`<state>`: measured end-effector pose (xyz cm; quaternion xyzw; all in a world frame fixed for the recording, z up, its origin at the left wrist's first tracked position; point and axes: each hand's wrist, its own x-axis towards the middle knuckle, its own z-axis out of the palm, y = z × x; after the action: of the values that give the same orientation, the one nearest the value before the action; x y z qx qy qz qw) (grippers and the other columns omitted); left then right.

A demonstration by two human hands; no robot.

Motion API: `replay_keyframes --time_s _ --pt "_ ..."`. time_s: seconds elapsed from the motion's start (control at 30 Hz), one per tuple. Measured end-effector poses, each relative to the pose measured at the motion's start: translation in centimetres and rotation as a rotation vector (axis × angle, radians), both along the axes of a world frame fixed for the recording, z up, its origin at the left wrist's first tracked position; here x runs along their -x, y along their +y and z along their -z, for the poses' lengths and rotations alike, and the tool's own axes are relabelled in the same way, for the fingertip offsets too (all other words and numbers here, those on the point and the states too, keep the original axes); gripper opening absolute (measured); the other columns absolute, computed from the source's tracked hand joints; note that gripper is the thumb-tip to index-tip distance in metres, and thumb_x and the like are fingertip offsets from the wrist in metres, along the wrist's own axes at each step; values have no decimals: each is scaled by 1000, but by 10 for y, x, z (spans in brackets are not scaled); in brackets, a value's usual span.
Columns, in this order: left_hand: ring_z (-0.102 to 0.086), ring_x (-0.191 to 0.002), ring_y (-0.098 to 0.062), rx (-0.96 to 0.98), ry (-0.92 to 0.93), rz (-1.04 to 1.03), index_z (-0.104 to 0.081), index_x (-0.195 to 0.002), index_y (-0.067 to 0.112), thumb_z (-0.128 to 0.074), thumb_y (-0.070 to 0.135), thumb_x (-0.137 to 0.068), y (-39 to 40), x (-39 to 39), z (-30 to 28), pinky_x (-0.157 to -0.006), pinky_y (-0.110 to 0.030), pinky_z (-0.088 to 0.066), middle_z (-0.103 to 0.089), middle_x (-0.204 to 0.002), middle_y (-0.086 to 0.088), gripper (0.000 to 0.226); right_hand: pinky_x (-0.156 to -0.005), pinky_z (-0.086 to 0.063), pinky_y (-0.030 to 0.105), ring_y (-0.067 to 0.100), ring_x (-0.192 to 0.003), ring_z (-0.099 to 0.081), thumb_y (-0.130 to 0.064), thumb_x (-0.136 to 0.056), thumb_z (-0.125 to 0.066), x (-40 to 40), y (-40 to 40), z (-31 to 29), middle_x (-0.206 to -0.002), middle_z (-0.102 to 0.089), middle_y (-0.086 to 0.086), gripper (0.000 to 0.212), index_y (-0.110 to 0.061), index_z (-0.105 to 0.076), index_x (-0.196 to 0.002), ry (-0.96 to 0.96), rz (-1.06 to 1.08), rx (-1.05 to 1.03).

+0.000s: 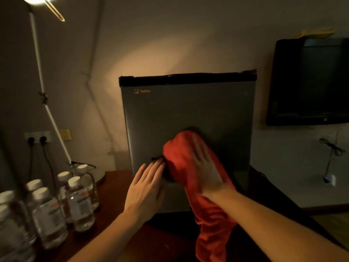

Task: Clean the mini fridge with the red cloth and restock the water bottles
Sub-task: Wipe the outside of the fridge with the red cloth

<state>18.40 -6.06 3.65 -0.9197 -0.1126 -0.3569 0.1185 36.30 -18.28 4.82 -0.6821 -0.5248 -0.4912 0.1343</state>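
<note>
Pressing flat against the closed door of the mini fridge point(188, 110), the right hand point(204, 167) has its fingers spread wide over the red cloth point(179, 154), pinning the upper part of the cloth to the grey door. The hand is blurred, which suggests a wiping stroke. It is not gripping the cloth so much as holding it under the open palm, and the loose end hangs down past the wrist, in front of the bottom edge of the fridge. Just beside it, the left hand point(145, 188) also lies open and flat on the door with nothing in it, its fingertips near the edge of the cloth, apparently steadying the fridge.

Further out, the fridge stands on a dark wooden tabletop point(113, 233), with the wall behind it. To the left on the same surface is a group of water bottles point(56, 205) with white caps, well apart from the fridge and untouched. A lamp stand point(47, 103) rises behind them, and a dark screen point(309, 82) hangs on the wall to the right.

Judging by this, the work is at an early stage: the outside of the door is being wiped, the door is shut, so the inside looks still to be cleaned, and none of the restocking has begun.
</note>
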Motion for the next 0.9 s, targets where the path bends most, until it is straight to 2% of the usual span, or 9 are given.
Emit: replay_keyframes --time_s 0.07,0.13,0.2,0.3,0.43,0.57,0.67,0.8,0.9 --pt "-45 -134 -21 56 -41 -31 -58 -127 9 -49 33 -78 15 16 7 -118 -38 -22 -55 -137 -6 55 -117 -10 53 37 -147 4 -42 -82 -48 15 24 17 -159 -14 11 71 -20 -34 -148 -72 -2 206" --pt "-53 -120 -25 95 -108 -58 -58 -105 12 -54 31 -79 27 36 17 -117 -38 -27 -58 -117 -4 32 -116 -10 52 36 -148 0 -41 -78 -41 40 50 43 -159 -16 8 69 -23 -42 -144 -74 -34 344" --pt "-55 -112 -24 104 -142 -57 -56 -100 13 -53 30 -83 34 50 29 -115 -38 -31 -57 -109 -2 24 -115 -10 50 31 -148 -3 -36 -76 -38 54 67 67 -159 -20 3 61 -25 -57 -132 -74 -81 425" --pt "-53 -117 -21 52 -89 -75 -60 -112 11 -51 31 -85 44 59 49 -114 -35 -29 -59 -118 -3 34 -116 -7 47 21 -149 -3 -32 -80 -39 64 75 90 -158 -23 -6 52 -30 -64 -124 -143 -50 523" --pt "-50 -128 -17 3 18 -41 -61 -126 11 -54 30 -82 38 42 66 -117 -34 -23 -58 -134 -4 48 -114 -21 45 17 -148 -15 -31 -82 -47 55 59 98 -153 -35 -7 40 -29 -69 -115 -77 -78 488" --pt "-44 -137 -15 20 70 45 -59 -135 15 -49 32 -89 9 11 69 -117 -36 -23 -51 -146 0 49 -112 -26 46 19 -147 -20 -32 -76 -57 19 19 107 -155 -32 -6 48 -26 -65 -123 -41 -1 415" --pt "-36 -142 -14 -1 121 120 -49 -144 17 -48 34 -91 -19 -15 69 -116 -37 -22 -40 -154 1 56 -116 -23 48 21 -147 -19 -34 -78 -61 -9 -24 106 -159 -23 -2 54 -24 -59 -131 -53 98 373" --pt "-23 -148 -14 -20 185 169 -30 -154 18 -45 37 -93 -55 -54 63 -116 -39 -17 -24 -162 3 65 -113 -31 48 22 -148 -15 -33 -83 -48 -39 -84 93 -162 -14 1 59 -20 -45 -141 -35 187 298" --pt "-19 -149 -14 -8 236 183 -21 -156 19 -41 40 -95 -80 -82 63 -117 -37 -10 -16 -163 4 67 -114 -30 49 25 -147 -16 -34 -80 -61 -57 -115 90 -162 -12 3 63 -16 -45 -138 10 226 313"
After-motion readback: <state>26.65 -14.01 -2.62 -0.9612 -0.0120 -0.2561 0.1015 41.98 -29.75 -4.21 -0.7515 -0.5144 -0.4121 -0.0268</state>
